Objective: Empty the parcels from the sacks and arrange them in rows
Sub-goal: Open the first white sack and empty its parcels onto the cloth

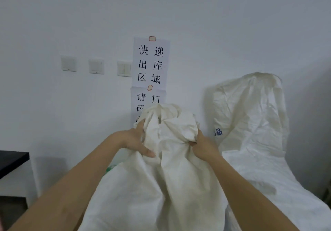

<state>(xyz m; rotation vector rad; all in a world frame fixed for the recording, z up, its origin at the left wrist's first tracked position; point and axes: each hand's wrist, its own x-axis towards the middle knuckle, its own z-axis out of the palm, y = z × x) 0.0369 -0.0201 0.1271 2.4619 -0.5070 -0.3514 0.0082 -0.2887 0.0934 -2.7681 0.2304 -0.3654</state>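
Both hands, left hand [137, 141] and right hand [202, 143], grip near sack [161, 177] bunched mouth, center foreground; second sack [250, 123] right. Open mouth wide, then tip slowly so parcels don't spill.

This is looking like a parcel pickup or dispatch room. Two paper signs [151, 63] are hanging on a plain white wall [232, 24], reading "快递出库区域" and, below, "请扫码", partly hidden. Large white woven sacks [250, 123] are standing against the wall, beside three light switches [96, 66].
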